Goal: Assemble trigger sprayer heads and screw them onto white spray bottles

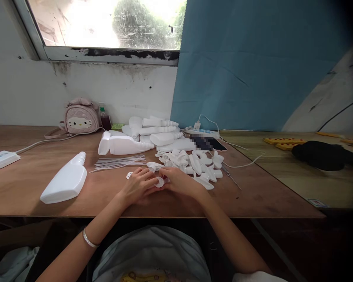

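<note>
My left hand [138, 184] and my right hand [181, 180] meet on the brown table [32, 176], fingers curled together around a small white plastic ring-shaped cap piece [159, 181]. Just beyond my fingers lies a heap of white spray-trigger parts [194, 162]. A bundle of thin white tubes [119, 162] lies left of that heap. A small white ring [129, 175] rests by my left hand. One white bottle [65, 180] lies alone to the left, and more white bottles [148, 135] are stacked at the back.
A pink cat-face bag [80, 119] stands by the wall, with a small dark bottle [105, 117] beside it. A white power strip [1, 159] sits at far left. A phone [207, 143] and cable lie behind the parts. A black object [323, 154] rests on the right table.
</note>
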`<state>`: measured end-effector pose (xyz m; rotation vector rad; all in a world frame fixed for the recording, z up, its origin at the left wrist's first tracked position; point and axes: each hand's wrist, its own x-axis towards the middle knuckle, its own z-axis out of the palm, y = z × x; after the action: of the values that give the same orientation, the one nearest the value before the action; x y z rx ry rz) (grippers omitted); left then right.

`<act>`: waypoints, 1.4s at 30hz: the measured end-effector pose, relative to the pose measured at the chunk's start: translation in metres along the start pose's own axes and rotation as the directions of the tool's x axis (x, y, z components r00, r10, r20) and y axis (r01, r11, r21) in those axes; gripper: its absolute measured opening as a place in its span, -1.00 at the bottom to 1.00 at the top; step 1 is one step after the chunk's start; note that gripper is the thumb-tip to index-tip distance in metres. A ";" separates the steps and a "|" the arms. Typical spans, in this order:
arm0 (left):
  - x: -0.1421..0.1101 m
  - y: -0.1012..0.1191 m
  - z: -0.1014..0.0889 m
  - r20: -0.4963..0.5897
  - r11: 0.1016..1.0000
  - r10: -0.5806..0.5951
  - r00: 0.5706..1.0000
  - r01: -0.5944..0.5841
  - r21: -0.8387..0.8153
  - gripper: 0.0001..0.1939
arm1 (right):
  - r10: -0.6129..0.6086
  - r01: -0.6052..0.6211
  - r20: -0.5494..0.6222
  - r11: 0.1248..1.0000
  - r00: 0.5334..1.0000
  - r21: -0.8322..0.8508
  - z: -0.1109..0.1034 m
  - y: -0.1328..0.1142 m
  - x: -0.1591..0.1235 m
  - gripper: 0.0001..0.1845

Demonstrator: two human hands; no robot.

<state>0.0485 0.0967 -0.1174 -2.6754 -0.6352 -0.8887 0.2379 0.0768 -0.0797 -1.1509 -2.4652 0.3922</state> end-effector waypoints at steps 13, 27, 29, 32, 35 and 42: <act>0.001 -0.002 -0.005 -0.015 0.996 -0.087 0.996 0.087 -0.027 -0.73 | 0.002 0.000 -0.028 0.998 1.000 0.070 0.005 0.007 0.003 -0.73; 0.001 0.001 -0.004 0.053 0.995 -0.093 0.994 0.094 -0.014 -0.75 | -0.010 0.011 -0.009 0.998 1.000 0.068 0.004 0.009 0.003 -0.72; 0.001 0.001 -0.004 0.068 0.994 -0.108 0.992 0.109 -0.019 -0.74 | -0.017 0.017 -0.012 0.997 1.000 0.071 0.004 0.010 0.003 -0.72; 0.001 0.001 -0.003 0.095 0.992 -0.120 0.988 0.124 -0.029 -0.73 | -0.021 0.022 -0.015 0.997 1.000 0.073 0.006 0.011 0.003 -0.72; 0.001 0.001 -0.002 0.103 0.994 -0.098 0.990 0.102 -0.032 -0.75 | -0.008 0.009 -0.015 0.997 1.000 0.071 0.007 0.012 0.004 -0.73; 0.001 0.001 -0.003 0.109 0.996 -0.088 0.990 0.090 -0.009 -0.79 | 0.003 -0.001 -0.019 0.998 1.000 0.060 0.007 0.012 0.004 -0.75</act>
<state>0.0482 0.0950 -0.1151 -2.7418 -0.7813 -0.7755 0.2400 0.0869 -0.0893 -1.1277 -2.4190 0.4504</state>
